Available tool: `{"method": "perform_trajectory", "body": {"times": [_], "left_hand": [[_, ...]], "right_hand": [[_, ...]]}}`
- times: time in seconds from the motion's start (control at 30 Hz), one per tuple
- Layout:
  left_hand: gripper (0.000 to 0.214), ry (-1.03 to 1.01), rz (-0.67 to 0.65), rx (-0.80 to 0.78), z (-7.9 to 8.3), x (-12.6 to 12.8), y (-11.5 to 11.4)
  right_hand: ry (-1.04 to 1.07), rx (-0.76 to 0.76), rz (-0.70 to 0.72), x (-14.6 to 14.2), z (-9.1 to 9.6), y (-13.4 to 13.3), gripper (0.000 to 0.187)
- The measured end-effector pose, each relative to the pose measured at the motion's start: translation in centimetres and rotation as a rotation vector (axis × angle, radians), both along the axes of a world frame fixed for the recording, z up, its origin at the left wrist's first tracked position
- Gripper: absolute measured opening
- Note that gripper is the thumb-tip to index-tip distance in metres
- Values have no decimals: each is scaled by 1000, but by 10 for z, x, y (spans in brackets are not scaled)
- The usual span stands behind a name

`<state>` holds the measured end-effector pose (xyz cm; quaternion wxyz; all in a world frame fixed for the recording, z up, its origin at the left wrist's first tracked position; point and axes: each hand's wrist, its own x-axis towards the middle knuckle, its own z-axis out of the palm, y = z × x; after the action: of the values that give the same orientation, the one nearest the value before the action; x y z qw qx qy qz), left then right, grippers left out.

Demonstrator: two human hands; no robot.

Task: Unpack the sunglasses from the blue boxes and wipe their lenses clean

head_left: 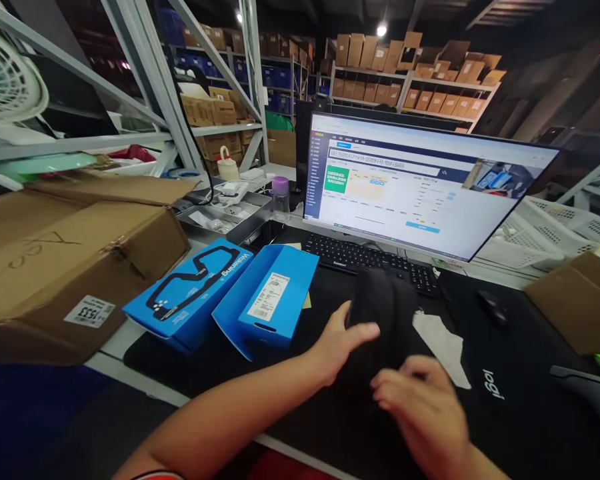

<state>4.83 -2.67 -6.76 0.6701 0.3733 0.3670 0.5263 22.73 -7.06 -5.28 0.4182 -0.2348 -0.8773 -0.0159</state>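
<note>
My left hand (pixel 340 347) grips a dark, rounded black case (pixel 380 310) from its left side, thumb laid across the front. The case is held up over the black desk mat and is slightly blurred. At its near lower edge, my right hand (pixel 425 407) is closed with thumb and fingers pinched together. Whatever lies between those fingertips is hidden. Left of the hands sit two blue boxes: one with a white label and a raised flap (pixel 285 280), the other printed with a black outline (pixel 195 287).
A monitor (pixel 380 213) stands behind a black keyboard (pixel 365 253). Crumpled whitish paper (pixel 443 343) and a mouse (pixel 493 308) lie to the right. A large cardboard box (pixel 145 267) fills the left; another carton (pixel 575 300) is at right. A purple-capped bottle (pixel 281 200) stands behind.
</note>
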Motion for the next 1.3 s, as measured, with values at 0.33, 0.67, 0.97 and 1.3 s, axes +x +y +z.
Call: {"method": "perform_trajectory", "body": {"times": [0.33, 0.67, 0.97, 1.3], "left_hand": [[48, -158, 127, -156, 5, -4, -2], [38, -398, 118, -503, 24, -3, -6], [42, -405, 250, -286, 14, -5, 10], [66, -332, 73, -249, -21, 4, 4]], "right_hand": [[-22, -206, 131, -11, -14, -4, 20], [-92, -53, 31, -17, -43, -10, 24], [-58, -252, 13, 5, 20, 26, 20], [26, -589, -204, -8, 17, 99, 36]]}}
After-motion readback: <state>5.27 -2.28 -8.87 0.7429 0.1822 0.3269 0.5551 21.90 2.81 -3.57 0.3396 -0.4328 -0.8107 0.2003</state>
